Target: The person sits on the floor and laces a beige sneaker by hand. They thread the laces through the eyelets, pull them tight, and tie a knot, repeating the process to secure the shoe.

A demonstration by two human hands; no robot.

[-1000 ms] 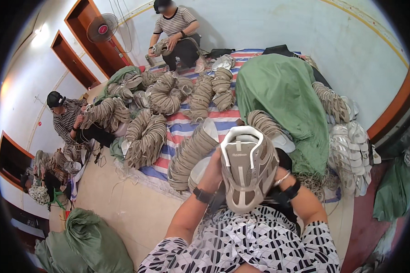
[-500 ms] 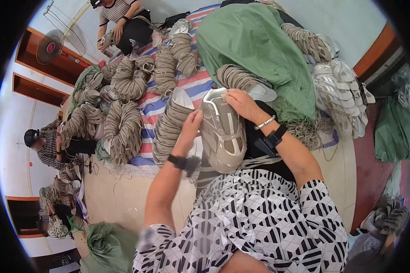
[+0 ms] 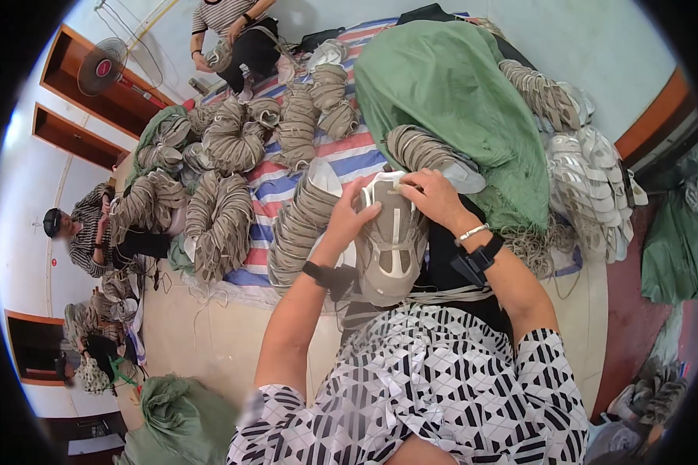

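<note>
A beige-grey shoe upper [image 3: 388, 267] with white trim is held above my lap, toe end toward me. My left hand [image 3: 350, 213] grips the left side of its opening, thumb over the front. On the opposite side, my right hand [image 3: 436, 198] is closed with fingertips pinching the top edge near the white-lined collar. Close to my left hand stands a curved stack of nested uppers [image 3: 302, 232]. Another stack of uppers [image 3: 426, 151] lies just beyond my right hand. Thin strings or laces [image 3: 450, 295] cross my lap under the upper.
Several bundled uppers [image 3: 221, 225] cover a striped sheet [image 3: 345, 159]. A big green sack [image 3: 450, 85] sits behind, with whitish uppers [image 3: 585, 182] and tangled laces [image 3: 526, 246] at right. Co-workers [image 3: 236, 35] sit along the left. A fan [image 3: 103, 68] and another green sack [image 3: 182, 422] stand there.
The upper has turned from slightly tilted to facing me more squarely. My left hand has shifted onto its upper front edge; my right fingers have bunched at the top. The whole view has shifted slightly.
</note>
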